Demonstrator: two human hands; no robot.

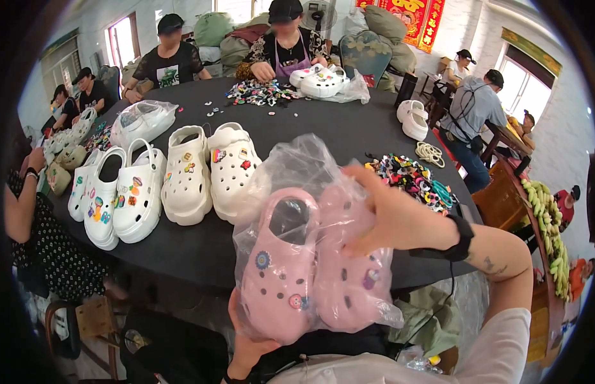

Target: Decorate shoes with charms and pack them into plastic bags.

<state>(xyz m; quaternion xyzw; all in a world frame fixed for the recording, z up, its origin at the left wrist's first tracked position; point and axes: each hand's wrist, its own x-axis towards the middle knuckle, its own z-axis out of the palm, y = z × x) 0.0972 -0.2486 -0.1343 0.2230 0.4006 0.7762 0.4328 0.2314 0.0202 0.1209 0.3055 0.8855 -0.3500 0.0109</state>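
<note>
A pair of pink clogs (278, 275) sits in a clear plastic bag (291, 163) at the table's near edge, toes toward me. Small decorative charms, one a blue flower-like disc (263, 259), are set in their holes. My left hand (249, 342) supports the left clog from below, its fingers partly hidden behind the bag. From the right, my right hand (403, 214) wraps over the bag at the right clog's heel, thumb and fingers closed on the plastic. A black band circles that wrist.
White clogs (140, 192) and cream clogs (187, 176) with charms stand on the dark round table (323, 121) to the left. Loose charms (412, 182) lie in a heap at right, near a single white clog (413, 120). Across the table, people (288, 51) sit by another charm pile (262, 94).
</note>
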